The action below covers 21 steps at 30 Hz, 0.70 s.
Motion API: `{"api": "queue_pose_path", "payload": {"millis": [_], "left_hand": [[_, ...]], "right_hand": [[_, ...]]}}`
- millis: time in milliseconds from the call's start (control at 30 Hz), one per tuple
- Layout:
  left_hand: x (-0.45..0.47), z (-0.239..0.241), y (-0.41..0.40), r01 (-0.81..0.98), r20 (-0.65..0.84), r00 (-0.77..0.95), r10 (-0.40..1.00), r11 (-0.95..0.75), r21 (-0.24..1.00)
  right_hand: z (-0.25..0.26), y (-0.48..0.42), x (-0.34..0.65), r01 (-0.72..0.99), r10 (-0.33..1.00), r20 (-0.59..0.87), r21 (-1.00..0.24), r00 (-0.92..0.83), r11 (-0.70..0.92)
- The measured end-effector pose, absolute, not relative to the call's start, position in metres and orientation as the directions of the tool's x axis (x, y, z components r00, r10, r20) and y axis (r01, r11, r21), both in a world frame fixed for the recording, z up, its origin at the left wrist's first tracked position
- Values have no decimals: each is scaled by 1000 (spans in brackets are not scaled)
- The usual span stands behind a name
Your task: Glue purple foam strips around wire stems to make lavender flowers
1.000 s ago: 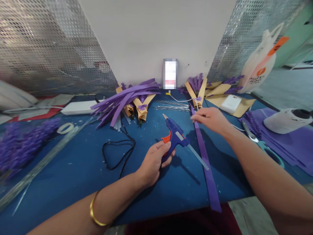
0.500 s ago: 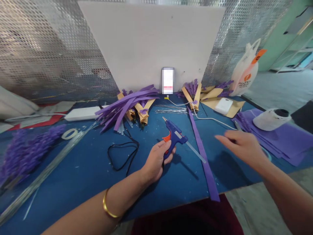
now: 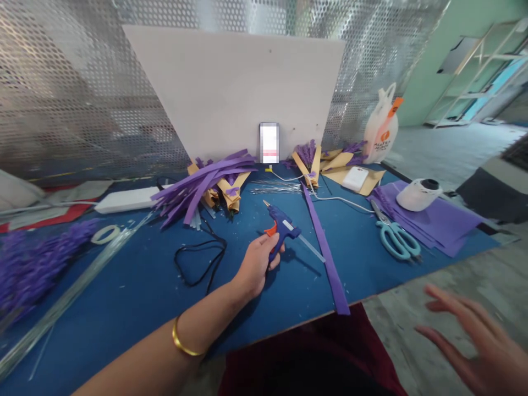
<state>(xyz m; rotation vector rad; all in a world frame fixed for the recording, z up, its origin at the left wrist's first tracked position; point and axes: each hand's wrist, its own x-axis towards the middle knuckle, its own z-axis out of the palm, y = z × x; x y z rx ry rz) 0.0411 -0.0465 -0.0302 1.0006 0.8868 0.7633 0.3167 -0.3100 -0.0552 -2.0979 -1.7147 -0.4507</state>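
Observation:
My left hand is closed around the handle of a blue hot glue gun with an orange trigger, its nozzle tilted up and to the left. A clear glue stick sticks out of its back end. Beside it a long purple strip lies on the blue table, reaching the front edge. My right hand is off the table at the lower right, fingers spread, holding nothing. Teal-handled scissors lie nearest to it on the table.
Purple strips and paper-wrapped lavender bunches lie at the back. A phone leans on a white board. Metal wires and purple flowers are at left. A thread cone stands on purple sheets.
My right hand has moved from above the table toward me, down and to the right, its fingers now spread; the scissors show fully. My view has turned right. The left hand keeps the glue gun.

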Motion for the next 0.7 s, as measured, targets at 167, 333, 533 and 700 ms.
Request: {"api": "queue_pose_path", "payload": {"millis": [167,333,533,700], "left_hand": [[32,-24,-44,118,-331,376,865,309,944],[22,-18,-41,266,-350,407,843,258,929],[11,-14,-31,548,-324,419,848,49,835],[6,25,-38,716,187,317,930,-364,596]], "right_hand": [[-59,-248,261,971,877,417,95,-240,220],[-65,-224,248,937,861,402,-22,-311,349],[-57,-226,256,848,860,502,-491,87,200],[-40,-215,248,506,751,401,-856,524,104]]}}
